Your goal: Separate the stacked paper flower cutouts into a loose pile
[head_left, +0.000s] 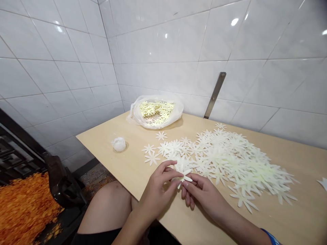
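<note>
Between my two hands, just above the near part of the table, is a pale cream flower cut-out (186, 177) with narrow petals. My left hand (163, 182) pinches it from the left with thumb and fingers. From the right, my right hand (200, 190) grips its petals, the thumb on top and the other fingers curled below. Part of the flower is hidden by the fingers. Just beyond the hands spreads a wide heap of similar loose white flower cut-outs (230, 156), with a few single ones at its left edge.
An open plastic bag (133, 114) holding yellowish flower cut-outs stands near the wall. A small tub with white stuff (119, 144) sits on the table (102, 136) at left. Orange petals (22, 207) lie by a dark wooden chair (60, 180). A metal strip (215, 95) is fixed to the tiled wall.
</note>
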A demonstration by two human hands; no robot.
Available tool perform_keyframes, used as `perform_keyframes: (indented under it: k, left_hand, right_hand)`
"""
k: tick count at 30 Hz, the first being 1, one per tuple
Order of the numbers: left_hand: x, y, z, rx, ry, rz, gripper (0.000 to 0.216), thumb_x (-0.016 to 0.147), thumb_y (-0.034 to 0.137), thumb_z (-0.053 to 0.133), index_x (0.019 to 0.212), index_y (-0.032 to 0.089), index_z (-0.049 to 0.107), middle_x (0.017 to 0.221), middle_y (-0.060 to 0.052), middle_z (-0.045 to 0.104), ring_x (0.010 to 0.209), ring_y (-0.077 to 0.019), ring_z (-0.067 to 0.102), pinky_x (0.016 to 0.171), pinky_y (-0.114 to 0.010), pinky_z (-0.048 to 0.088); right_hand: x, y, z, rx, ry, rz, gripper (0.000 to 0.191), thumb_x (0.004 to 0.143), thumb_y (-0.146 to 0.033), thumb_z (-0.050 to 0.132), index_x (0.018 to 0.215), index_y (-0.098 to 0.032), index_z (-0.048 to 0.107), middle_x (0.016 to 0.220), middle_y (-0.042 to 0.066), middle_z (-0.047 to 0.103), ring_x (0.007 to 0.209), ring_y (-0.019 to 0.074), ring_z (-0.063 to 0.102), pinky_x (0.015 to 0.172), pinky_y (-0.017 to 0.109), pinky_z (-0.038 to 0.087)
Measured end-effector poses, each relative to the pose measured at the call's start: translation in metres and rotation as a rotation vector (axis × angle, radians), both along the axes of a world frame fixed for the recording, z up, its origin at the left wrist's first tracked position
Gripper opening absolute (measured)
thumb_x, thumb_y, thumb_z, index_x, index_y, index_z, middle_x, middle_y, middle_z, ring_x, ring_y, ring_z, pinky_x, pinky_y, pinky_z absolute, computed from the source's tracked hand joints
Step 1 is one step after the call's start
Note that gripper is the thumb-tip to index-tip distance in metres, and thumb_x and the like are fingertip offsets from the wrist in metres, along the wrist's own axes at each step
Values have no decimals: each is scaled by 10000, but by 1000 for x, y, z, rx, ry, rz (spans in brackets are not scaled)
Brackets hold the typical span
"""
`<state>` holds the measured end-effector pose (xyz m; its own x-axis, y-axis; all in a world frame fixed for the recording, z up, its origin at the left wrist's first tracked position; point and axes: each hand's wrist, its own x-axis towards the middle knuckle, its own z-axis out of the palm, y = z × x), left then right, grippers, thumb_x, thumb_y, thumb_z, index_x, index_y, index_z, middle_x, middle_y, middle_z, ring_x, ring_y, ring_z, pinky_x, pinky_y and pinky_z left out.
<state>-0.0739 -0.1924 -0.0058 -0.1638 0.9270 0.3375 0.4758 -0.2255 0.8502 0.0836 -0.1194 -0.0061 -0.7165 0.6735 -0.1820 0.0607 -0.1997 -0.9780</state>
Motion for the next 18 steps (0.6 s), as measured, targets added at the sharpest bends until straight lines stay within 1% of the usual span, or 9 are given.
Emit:
perform_keyframes:
  k: [4,8,13,18]
  left_hand:
    - [-3,0,2,-72,-81,10,159,812,223,653,942,234,745,1132,-86,551,1059,-206,583,947,-329,486]
    - [-5,-1,5,-146,-174,-18,144,785,235,682,907,228,760,1082,-87,548,1023,-205,589,880,-295,508]
    - [-6,-1,8,-157,-206,-74,136,758,228,716,884,233,768,1006,-73,605,969,-197,598,892,-292,483]
    - [-4,-3,10,-162,-199,-97,136,788,219,681,886,240,773,931,-58,621,895,-175,607,831,-263,482]
  right_hand:
    - [0,-2,0,23,-37,13,386,829,-526,611,717,-161,550,625,-1,594,475,93,535,433,213,416]
    - [1,-3,-1,51,-52,30,377,859,-500,582,700,-159,554,597,-9,582,448,82,519,412,198,394]
    - [2,-3,-2,69,-70,27,399,852,-511,581,665,-160,553,564,-7,589,411,73,504,380,184,367]
    - [2,-4,0,58,-80,15,415,838,-512,599,626,-160,543,487,-23,557,360,62,464,345,173,320]
